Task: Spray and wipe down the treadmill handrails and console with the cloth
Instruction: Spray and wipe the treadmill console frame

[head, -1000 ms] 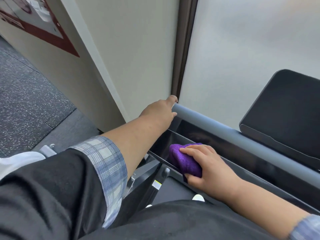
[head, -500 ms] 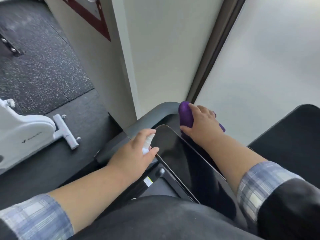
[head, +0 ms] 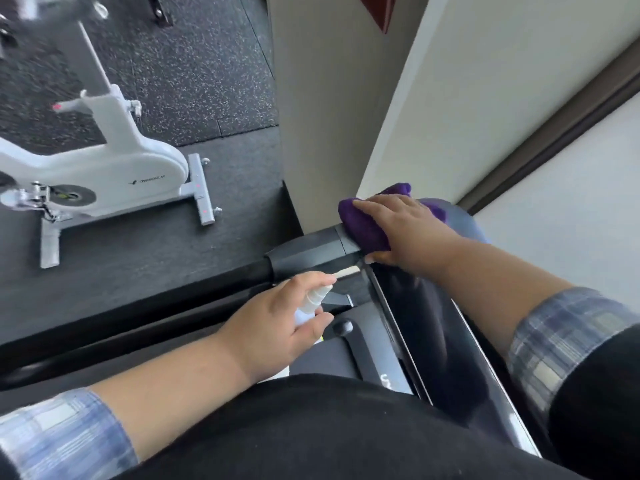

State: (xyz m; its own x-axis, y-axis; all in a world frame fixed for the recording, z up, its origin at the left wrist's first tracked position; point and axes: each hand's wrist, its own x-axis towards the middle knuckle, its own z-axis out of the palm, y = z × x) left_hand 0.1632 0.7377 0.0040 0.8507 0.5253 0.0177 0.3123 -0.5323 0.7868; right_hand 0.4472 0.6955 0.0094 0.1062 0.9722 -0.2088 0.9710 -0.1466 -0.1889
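A dark rubber floor (head: 194, 71) flecked with pale specks covered the far left of the room, meeting a plainer dark grey mat (head: 145, 244) nearer in. On that mat stood a white exercise bike (head: 104, 168), its pale crossbar foot (head: 201, 188) pointing right toward a cream wall corner (head: 311, 116) that carried a dark red panel (head: 381, 8) at the top edge. Right of the corner, a dark brown frame strip (head: 561, 126) ran diagonally, and beyond it a pale frosted pane (head: 571, 209) glowed with soft, even daylight.
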